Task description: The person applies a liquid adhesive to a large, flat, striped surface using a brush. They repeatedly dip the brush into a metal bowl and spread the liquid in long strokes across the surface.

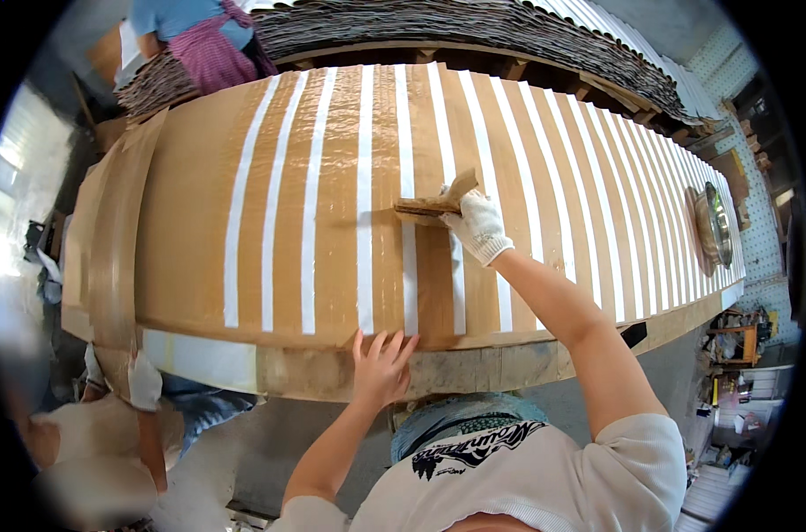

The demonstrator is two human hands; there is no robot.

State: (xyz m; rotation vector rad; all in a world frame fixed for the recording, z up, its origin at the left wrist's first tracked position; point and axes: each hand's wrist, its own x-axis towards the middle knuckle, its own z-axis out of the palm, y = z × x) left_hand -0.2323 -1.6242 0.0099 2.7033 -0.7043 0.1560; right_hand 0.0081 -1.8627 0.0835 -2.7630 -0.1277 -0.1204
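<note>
My right hand (481, 229), in a white knit glove, is closed on a brown folded pad (425, 210); I cannot make out if it is cloth or paper. The pad rests on a long brown sheet (186, 239) covering the table, over white strips (365, 177) laid crosswise in a row. Much of the sheet's surface looks wet and shiny around the strips left of the pad. My bare left hand (383, 365) lies at the near edge of the sheet, fingers spread, their tips touching it by the lower ends of two strips.
A metal bowl (715, 229) stands at the table's right end. At lower left, a co-worker's gloved hands (144, 381) are by a brown band (119, 239) across the sheet. Behind the table, another person (203, 44) stands beside stacked wavy dark sheets (438, 31).
</note>
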